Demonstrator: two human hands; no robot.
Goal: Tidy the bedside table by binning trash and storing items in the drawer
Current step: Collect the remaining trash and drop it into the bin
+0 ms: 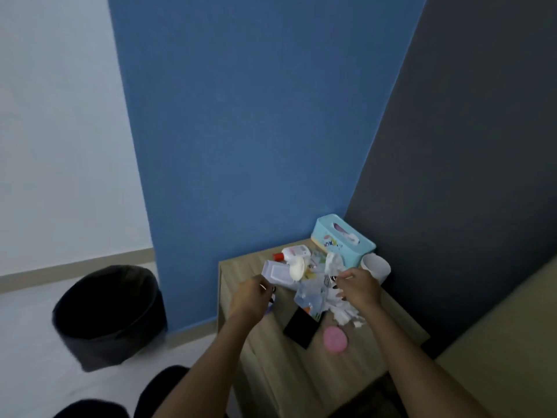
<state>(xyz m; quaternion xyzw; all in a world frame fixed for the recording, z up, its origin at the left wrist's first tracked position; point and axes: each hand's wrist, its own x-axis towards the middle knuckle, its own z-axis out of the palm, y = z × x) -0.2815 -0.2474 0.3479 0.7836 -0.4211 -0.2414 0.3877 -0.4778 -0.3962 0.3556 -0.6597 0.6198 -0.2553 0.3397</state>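
Risk: right forearm could brush pink disc [335,340] off near edge of bedside table [271,357]. Either thin stick [263,286] might slip, fall short of black bin [108,315] at 9 o'clock. Left hand [253,294] curled, pinched thin stick; right hand [358,286] pinched another above crumpled tissues [346,315]. Tissue box [343,239] stood at 1 o'clock, far corner.

**Cluttered bedside table, 1 bin on the floor**

The wooden bedside table [346,366] carries a teal tissue box [343,239] at the back, with 1 white cup [376,267] just beside it. Mid-table lie a red-capped white bottle [294,253], a clear plastic box [275,273], a clear wrapper [310,297] and crumpled white tissues [346,315]. Nearer the front lie a flat black rectangle [301,328] and 1 pink disc [335,339]. On the pale floor [36,342] stands 1 black bin [108,315].
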